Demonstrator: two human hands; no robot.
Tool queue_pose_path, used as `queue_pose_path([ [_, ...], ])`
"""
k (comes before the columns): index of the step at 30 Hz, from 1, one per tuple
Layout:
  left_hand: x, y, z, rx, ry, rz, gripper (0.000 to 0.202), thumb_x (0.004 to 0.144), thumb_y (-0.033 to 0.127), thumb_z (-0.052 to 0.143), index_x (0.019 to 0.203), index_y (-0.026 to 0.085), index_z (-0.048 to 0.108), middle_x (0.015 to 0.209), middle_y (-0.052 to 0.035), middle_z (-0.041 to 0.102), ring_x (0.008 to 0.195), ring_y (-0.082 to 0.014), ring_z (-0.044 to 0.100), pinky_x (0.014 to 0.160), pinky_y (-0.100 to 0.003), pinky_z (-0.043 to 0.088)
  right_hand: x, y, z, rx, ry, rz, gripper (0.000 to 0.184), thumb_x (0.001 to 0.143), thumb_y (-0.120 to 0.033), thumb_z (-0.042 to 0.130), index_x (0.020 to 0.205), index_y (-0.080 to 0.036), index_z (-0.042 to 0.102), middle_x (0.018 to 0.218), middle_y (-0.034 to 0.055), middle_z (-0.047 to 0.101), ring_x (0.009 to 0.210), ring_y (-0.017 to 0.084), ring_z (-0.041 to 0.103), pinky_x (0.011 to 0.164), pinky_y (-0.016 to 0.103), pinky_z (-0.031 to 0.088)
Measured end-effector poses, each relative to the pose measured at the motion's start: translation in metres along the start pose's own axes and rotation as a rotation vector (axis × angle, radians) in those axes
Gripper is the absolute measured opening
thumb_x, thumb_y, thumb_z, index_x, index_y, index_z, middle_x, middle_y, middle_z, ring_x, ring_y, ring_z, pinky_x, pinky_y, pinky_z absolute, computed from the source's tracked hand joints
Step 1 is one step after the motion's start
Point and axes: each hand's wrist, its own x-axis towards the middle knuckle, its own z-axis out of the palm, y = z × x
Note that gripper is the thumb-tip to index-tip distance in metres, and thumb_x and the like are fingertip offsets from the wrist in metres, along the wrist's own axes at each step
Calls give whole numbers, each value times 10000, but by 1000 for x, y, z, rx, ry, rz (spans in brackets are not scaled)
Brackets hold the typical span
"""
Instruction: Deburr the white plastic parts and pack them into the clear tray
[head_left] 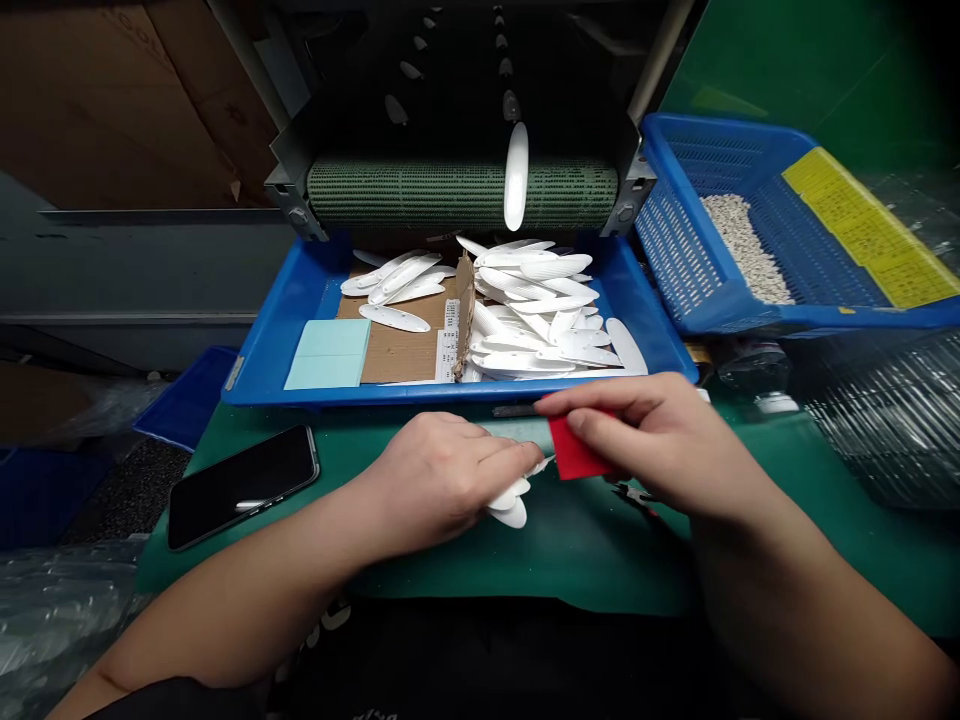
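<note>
- Gripping on both sides in my feed: left hand point(442, 478) closed around a small bunch of white oval pieces point(510, 510), their ends showing below its fingers
- Right hand point(660, 440) pinching a red pad point(574, 447) between thumb and fingers, just beside the left hand's fingertips
- Teal strip point(517, 433) lying between the hands, its end against the red pad; I can't tell what it is or whether the left hand holds it
- Blue tray point(255, 382) just beyond both hands, with many more white pieces heaped on its right and a few on a cardboard sheet point(397, 345)
- Pale teal card point(328, 355) in the tray, beyond the left hand
- Green mat point(570, 555) under both hands
- Black phone point(240, 487) on the mat, left of the left hand
- Small dark tool point(634, 497) on the mat under the right hand, partly hidden
- Green belt roller point(461, 192) well beyond the hands, with one white oval piece point(516, 177) upright against it
- Blue basket point(675, 230) of pale granules point(742, 250) beyond the right hand
</note>
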Motion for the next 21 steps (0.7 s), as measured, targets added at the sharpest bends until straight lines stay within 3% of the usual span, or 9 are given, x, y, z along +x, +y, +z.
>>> queue_pose_path([
  [2, -1, -1, 0, 2, -10, 5, 281, 920, 216, 598, 1200, 243, 609, 939, 88, 738, 773, -106, 655, 616, -308, 415, 2, -1, 0, -92, -104, 41, 296, 893, -290, 594, 1081, -249, 818, 821, -38, 730, 655, 114, 652, 536, 185, 459],
  [6, -1, -4, -2, -49, -22, -27, 306, 919, 227, 608, 1223, 261, 599, 966, 100, 746, 788, -97, 671, 642, -298, 431, 5, 4, -7, -419, 25, 62, 278, 831, -212, 578, 939, -283, 824, 758, -77, 706, 560, 85, 593, 500, 196, 416],
  [9, 0, -7, -3, -176, -24, -153, 342, 895, 231, 635, 1230, 292, 598, 982, 106, 747, 833, -80, 691, 678, -258, 444, 3, 7, -9, -297, 31, 37, 268, 875, -291, 588, 1016, -286, 816, 796, -66, 712, 597, 107, 606, 530, 214, 444],
  [11, 1, -8, -1, -290, 20, -285, 325, 884, 240, 637, 1203, 303, 615, 956, 98, 745, 822, -68, 687, 705, -219, 453, 2, 7, -5, -238, -31, -24, 273, 924, -368, 589, 1049, -256, 804, 797, -38, 707, 607, 123, 599, 535, 242, 433],
  [15, 5, -5, 1, -594, 143, -528, 267, 842, 282, 654, 1109, 277, 663, 958, 59, 734, 785, -53, 638, 754, -179, 477, 4, 8, 12, -192, -209, -151, 319, 980, -496, 603, 899, -225, 752, 777, -11, 670, 655, 137, 583, 603, 283, 411],
  [18, 9, -1, -2, -839, 75, -710, 314, 758, 305, 724, 1064, 273, 659, 893, 54, 702, 734, -52, 582, 705, -174, 460, 5, 12, 22, -134, -237, -139, 459, 1020, -576, 540, 810, -195, 686, 775, 5, 652, 686, 140, 568, 630, 289, 402],
  [21, 11, -1, -5, -1063, -58, -861, 409, 693, 363, 811, 1047, 281, 623, 903, 45, 685, 769, -77, 584, 689, -180, 468, 5, 16, 27, -87, -274, -126, 492, 1032, -608, 506, 834, -183, 657, 794, 8, 639, 715, 141, 548, 657, 278, 410],
])
